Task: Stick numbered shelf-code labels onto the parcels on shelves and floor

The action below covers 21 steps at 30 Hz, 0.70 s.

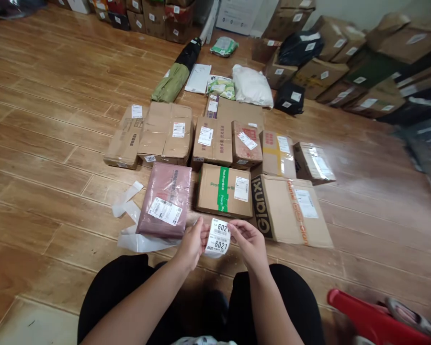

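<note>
A strip of white labels (217,238) printed with "6021" is held between my two hands, above the floor in front of my knees. My left hand (193,243) is closed on the strip's left side. At its upper right edge my right hand (249,239) pinches a label between thumb and finger. White backing paper (132,239) trails over the floor on the left. Just beyond my hands lie a pinkish plastic-wrapped parcel (167,196), a carton with green tape (222,190) and a "Gianxi" carton (290,208), each bearing a shipping label.
Behind these stand several brown cartons (165,132). Farther back lie a white bag (252,85), a flat white envelope (198,78) and a long green-and-black package (177,72). Stacked boxes (319,79) line the wall. A red plastic object (373,318) is at lower right.
</note>
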{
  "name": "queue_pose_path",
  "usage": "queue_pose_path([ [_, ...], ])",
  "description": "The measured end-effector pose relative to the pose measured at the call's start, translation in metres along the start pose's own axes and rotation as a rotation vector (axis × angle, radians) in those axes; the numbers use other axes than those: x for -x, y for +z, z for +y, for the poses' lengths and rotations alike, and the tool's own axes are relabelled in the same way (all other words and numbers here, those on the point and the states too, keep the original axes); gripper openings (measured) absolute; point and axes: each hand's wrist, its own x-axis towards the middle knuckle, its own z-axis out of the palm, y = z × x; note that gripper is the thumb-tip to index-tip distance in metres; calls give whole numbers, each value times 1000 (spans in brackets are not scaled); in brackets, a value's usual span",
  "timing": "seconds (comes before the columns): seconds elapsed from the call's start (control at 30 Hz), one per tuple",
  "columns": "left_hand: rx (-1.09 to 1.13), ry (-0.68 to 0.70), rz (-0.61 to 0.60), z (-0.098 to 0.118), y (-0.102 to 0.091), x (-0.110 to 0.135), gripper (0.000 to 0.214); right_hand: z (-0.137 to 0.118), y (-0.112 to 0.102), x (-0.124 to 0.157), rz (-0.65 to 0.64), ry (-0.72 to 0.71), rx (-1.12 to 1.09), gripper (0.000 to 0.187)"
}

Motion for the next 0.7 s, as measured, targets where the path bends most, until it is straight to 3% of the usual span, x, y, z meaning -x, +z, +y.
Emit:
queue_pose_path([
  [0.33, -78, -38, -13, -5, 3, -3, 47, -5, -11, -2, -74, -23, 68, 27],
  [0.53, -348, 258, -72, -26, -1, -13, 14, 7, -19, -7, -108, 18, 45, 26],
  [0.6, -480, 357, -17, -28, -1, -12, 7, 14, -23, -9, -146, 73, 29, 27],
  [0.7, -751, 453, 119, -23, -2, -5, 14, 26, -29, -16, -200, 144, -7, 28],
])
